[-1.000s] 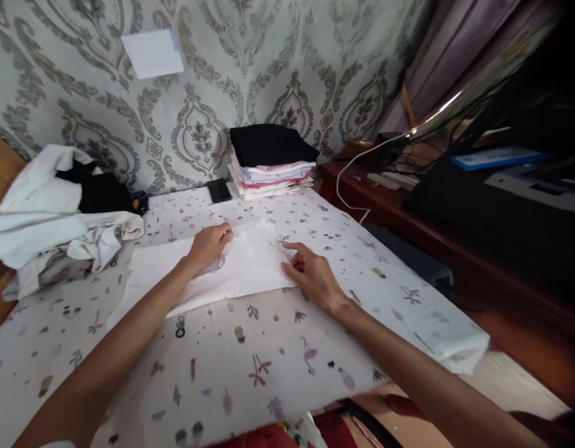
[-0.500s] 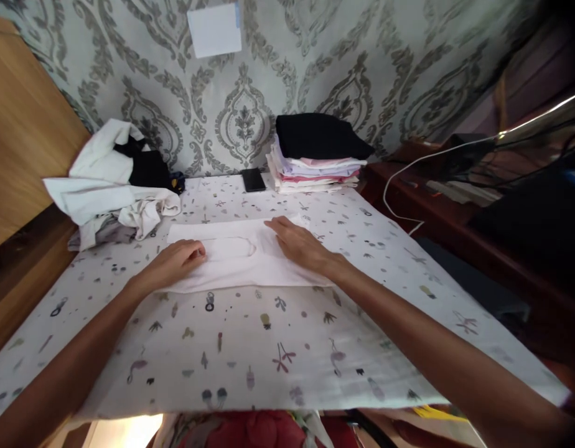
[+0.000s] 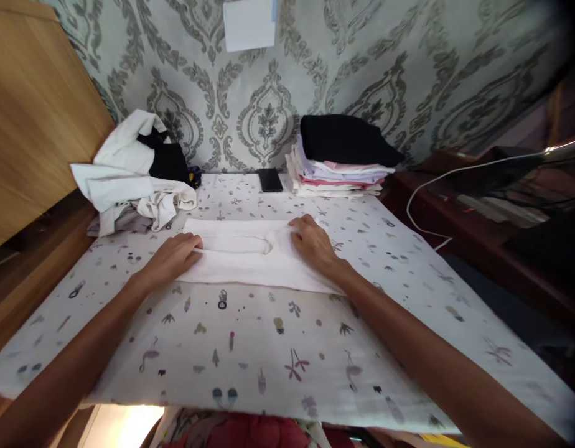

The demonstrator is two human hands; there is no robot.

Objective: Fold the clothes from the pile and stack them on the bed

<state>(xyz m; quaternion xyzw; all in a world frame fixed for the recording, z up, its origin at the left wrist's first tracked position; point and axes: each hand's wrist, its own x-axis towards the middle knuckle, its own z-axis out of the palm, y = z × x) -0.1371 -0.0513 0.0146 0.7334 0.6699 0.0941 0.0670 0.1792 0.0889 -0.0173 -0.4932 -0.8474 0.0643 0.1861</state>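
Note:
A folded white garment lies lengthwise on the patterned cloth in front of me, with a long rounded opening like a neckline in its middle. At its left end, my left hand is closed, pinching the edge of that opening between thumb and fingers. My right hand rests over the right end, its fingers bent together on the fabric close to the far edge. The right fingertips press into the cloth, and small creases show beside them. Part of each end of the garment is hidden under the hands.
Behind on the left is a loose heap of white, black and grey clothes. A neat folded stack topped with black cloth stands at the back right, beside a black phone. A white cable runs over dark furniture at right.
The view has shifted left, so everything appears farther right. My left hand has moved outward to the garment's left end and draws the opening's edge taut. My right fingers have bent inward more.

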